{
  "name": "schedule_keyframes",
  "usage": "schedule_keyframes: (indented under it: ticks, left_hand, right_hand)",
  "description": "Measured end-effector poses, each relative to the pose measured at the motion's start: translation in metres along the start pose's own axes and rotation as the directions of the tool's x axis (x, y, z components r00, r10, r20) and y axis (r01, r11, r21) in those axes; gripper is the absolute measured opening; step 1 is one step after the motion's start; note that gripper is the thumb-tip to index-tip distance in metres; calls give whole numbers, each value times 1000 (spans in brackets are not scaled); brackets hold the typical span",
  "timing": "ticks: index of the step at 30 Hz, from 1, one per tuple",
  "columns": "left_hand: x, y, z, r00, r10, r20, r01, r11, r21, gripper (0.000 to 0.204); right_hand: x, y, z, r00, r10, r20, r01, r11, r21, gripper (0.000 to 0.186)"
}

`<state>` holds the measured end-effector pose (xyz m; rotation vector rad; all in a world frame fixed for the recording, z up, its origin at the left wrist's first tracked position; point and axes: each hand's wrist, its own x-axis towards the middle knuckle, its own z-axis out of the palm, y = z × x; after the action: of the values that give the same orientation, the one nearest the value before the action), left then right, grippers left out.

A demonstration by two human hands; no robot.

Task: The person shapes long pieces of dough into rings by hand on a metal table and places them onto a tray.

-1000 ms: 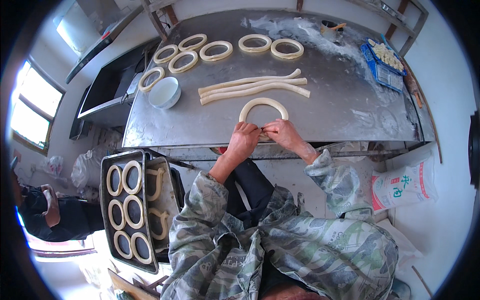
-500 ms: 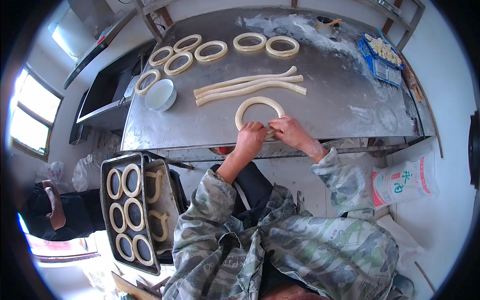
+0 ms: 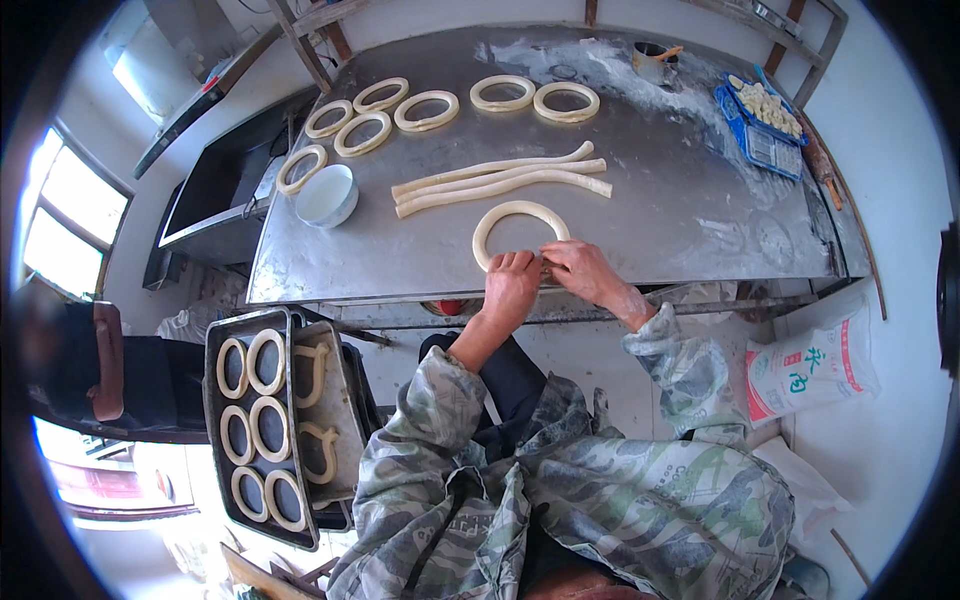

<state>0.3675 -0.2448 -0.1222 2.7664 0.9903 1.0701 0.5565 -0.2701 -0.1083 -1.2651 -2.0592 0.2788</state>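
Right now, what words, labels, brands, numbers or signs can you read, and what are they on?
White sack: large green characters and red print; I won't copy the wording.
Camouflage jacket: faint lettering, small and broken by folds; not clearly readable.
Blue object under the pale chunks: any print too small to read.

The dough ring (image 3: 519,208) looks smooth, the metal table (image 3: 665,225) softly glossy.

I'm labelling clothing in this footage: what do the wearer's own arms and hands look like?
Both the left hand and the right hand are bare, without gloves. The left sleeve and right sleeve are long, loose and wrinkled, in a grey, green and whitish camouflage pattern, ending short of the hands.
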Motion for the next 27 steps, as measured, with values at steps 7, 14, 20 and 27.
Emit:
schedule_keyframes:
  ticks: [7, 14, 20, 27]
  left_hand:
    - [-9, -18, 3, 995, 52, 90, -57, 997, 49, 19]
    - [24, -30, -33, 867, -497, 46, 477, 851, 219, 35]
    - [41, -57, -17, 704, -690, 169, 614, 711, 344, 28]
    - [22, -77, -32, 427, -725, 541, 706, -107, -700, 29]
  right_hand:
    - [12, -1, 5, 978, 100, -184, -96, 995, 30, 27]
    - [28, 18, 7, 906, 359, -223, -403, 894, -195, 26]
    - [43, 37, 33, 933, 221, -283, -329, 841, -430, 24]
    - [40, 30, 7, 723, 632, 277, -428, 96, 899, 26]
